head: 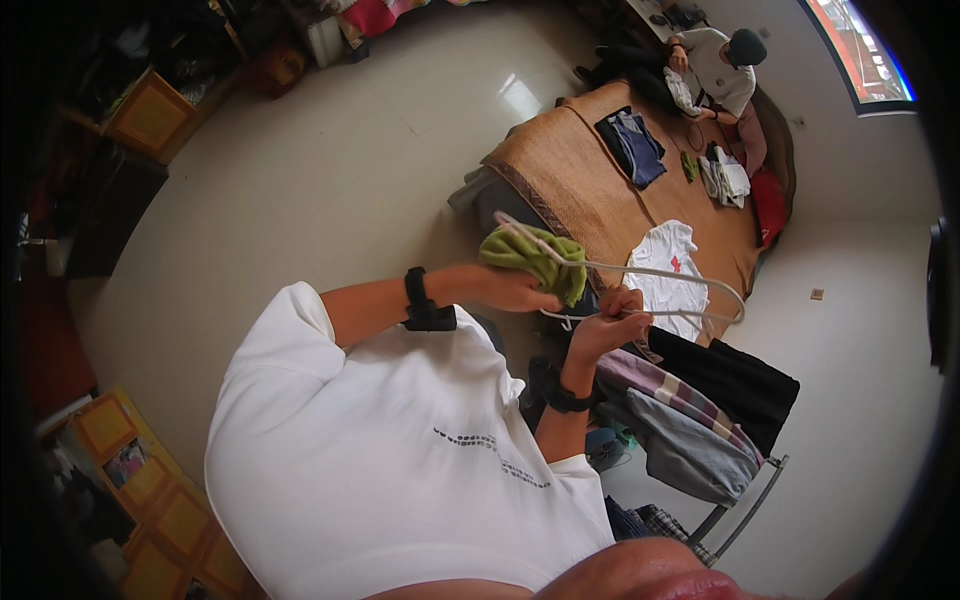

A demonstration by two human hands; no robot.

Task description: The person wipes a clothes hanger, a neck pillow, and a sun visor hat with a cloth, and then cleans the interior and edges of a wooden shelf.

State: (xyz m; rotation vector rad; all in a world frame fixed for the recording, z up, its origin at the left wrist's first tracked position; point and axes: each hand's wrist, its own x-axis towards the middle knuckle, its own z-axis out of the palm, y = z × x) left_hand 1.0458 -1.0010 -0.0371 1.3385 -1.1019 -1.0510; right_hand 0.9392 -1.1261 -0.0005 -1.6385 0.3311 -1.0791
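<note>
My left hand [517, 291] is closed on a bunched green cloth [536, 255], which lies against one end of a pale, thin clothes hanger [660, 271]. My right hand [607, 326] grips the hanger's lower bar near its middle; its other rounded end points to the picture's right. Both wrists wear black bands, the left one with a dark box on it. Beyond the hands, a white T-shirt [667, 262] with a small red print lies spread on a bed with a brown woven mat [577, 165].
Garments hang on a metal rack [750, 510] at lower right. On the bed are folded dark blue clothes [637, 150], a folded pale pile [724, 178] and a small green item [689, 166]. Another person [716, 71] sits at its far end, holding a light cloth. Wooden cabinets [150, 112] stand left.
</note>
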